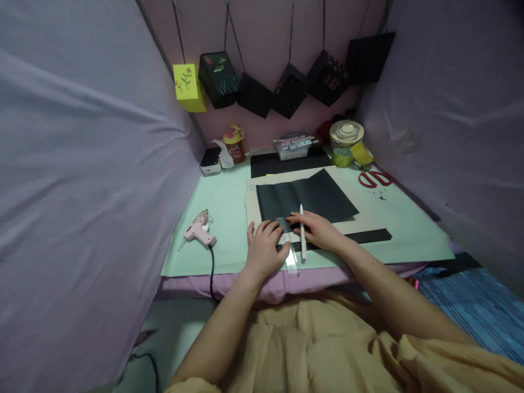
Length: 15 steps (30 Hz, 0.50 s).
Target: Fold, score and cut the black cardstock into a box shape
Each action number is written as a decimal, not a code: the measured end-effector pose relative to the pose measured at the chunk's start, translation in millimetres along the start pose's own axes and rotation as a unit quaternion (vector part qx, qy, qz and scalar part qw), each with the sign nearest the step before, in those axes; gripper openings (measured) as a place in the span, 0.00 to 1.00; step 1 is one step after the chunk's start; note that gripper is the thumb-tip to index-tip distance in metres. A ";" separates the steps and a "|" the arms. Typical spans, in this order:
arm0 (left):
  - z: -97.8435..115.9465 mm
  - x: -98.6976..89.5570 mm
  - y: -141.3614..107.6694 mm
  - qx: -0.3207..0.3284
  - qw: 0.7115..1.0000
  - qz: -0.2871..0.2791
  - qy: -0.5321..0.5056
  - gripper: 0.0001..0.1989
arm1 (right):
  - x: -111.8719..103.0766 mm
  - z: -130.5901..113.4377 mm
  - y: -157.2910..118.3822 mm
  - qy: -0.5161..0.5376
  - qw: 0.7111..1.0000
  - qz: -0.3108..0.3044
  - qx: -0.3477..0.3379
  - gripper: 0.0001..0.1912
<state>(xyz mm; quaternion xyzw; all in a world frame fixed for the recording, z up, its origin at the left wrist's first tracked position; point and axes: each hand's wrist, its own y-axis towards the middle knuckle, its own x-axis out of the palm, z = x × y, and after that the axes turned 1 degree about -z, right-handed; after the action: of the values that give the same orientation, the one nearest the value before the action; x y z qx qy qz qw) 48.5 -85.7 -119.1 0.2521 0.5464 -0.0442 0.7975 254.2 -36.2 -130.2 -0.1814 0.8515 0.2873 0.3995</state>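
Note:
A black paper sheet (305, 194) with a crease lies on a pale cardboard sheet (360, 222). Running lengthwise over the black sheet's near edge is a clear ruler (291, 261), its near end close to the table's front edge. My left hand (264, 248) rests on the ruler's left side, fingers spread and fingertips touching it. In my right hand (317, 230) a white pen (303, 240) sits between the fingers, tip pointing away from me; the fingertips reach the ruler's right side. A narrow black strip (372, 236) lies beneath my right wrist.
A pink glue gun (199, 229) with a trailing cord lies left. Red-handled scissors (374, 179), tape rolls (343, 157), a lidded container (347, 132) and a box of pens (293, 146) stand toward the back. Boxes, one yellow (189, 88), hang above; cloth walls flank both sides.

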 end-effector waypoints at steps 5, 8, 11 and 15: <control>-0.6 1.4 0.1 0.000 1.000 0.004 -0.002 0.16 | 0.6 0.9 0.6 0.008 1.000 -0.002 -0.003 0.15; -0.9 2.3 0.1 0.000 1.000 0.003 -0.001 0.16 | 0.0 0.4 0.8 0.008 1.000 -0.005 0.000 0.14; -0.8 2.3 0.0 0.002 1.000 0.003 -0.002 0.17 | -0.5 -0.4 0.7 0.004 1.000 -0.004 0.007 0.14; 0.0 1.5 -0.2 0.000 1.000 0.004 0.000 0.17 | -0.4 -0.8 0.4 0.005 1.000 -0.003 0.005 0.14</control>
<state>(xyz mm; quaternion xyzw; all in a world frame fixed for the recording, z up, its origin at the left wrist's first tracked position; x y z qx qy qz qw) 49.0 -85.5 -120.5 0.2543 0.5450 -0.0410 0.7979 253.8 -36.4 -129.4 -0.1835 0.8545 0.2808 0.3966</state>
